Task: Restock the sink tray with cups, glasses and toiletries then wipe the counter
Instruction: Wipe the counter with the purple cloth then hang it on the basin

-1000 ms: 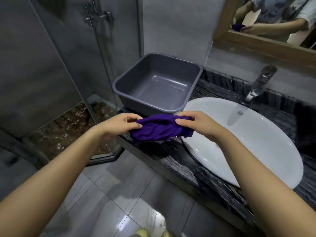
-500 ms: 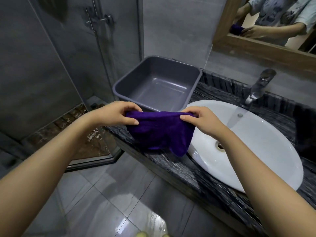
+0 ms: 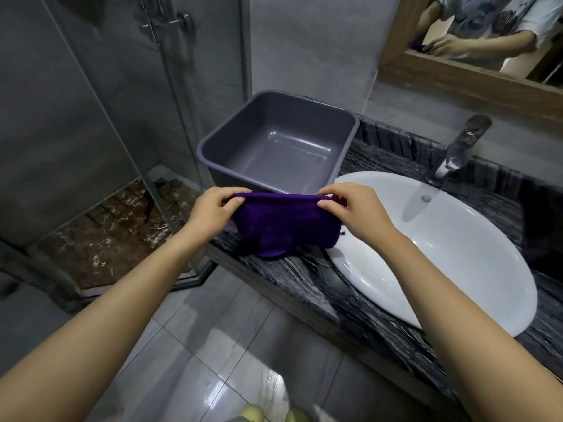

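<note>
Wiping step, we judge: left hand (image 3: pixel 213 210) and right hand (image 3: pixel 350 208) each grip pinched on the purple cloth (image 3: pixel 283 226), its hem draped onto the table (image 3: pixel 304 281) below the grip; next, lower and sweep.

A single head-worn wide-angle camera looks forward and steeply down from above the near edge of the dark marble counter (image 3: pixel 307 287). It stands close: both forearms reach in from the bottom corners and meet just over that counter edge. The white sink (image 3: pixel 441 248) lies right of centre on the counter, the grey tub (image 3: pixel 274 144) behind the edge, the shower glass (image 3: pixel 128 95) left of the counter, and the floor tiles (image 3: pixel 213 345) below it. Straight lines bow near the borders. No second view exists.
</note>
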The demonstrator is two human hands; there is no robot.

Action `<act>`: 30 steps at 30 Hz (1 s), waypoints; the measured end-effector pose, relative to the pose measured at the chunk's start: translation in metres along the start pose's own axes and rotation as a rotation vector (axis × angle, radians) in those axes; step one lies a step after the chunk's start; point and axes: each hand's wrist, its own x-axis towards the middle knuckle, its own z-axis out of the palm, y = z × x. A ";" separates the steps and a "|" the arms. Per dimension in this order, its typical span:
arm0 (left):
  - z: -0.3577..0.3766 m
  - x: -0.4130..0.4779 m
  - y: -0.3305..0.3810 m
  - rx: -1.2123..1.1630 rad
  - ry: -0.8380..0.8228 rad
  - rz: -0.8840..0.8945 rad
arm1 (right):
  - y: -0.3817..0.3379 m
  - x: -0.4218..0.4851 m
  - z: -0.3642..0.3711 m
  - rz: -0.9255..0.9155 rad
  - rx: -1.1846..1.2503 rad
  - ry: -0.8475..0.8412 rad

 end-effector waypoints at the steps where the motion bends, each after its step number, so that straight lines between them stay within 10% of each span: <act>1: 0.002 0.000 0.001 -0.007 0.029 -0.013 | 0.002 0.000 0.001 -0.019 -0.076 0.008; 5: 0.001 0.000 0.005 -0.104 0.043 -0.094 | 0.004 -0.005 0.002 -0.163 -0.210 0.098; 10: -0.011 -0.001 0.013 -0.288 -0.069 -0.080 | 0.006 -0.003 -0.001 -0.026 0.269 0.196; 21: -0.015 -0.008 0.014 0.289 -0.233 0.176 | 0.017 -0.005 -0.009 0.066 0.206 -0.219; 30: -0.013 -0.003 0.012 0.291 -0.167 0.382 | 0.025 -0.014 -0.008 0.118 0.303 -0.015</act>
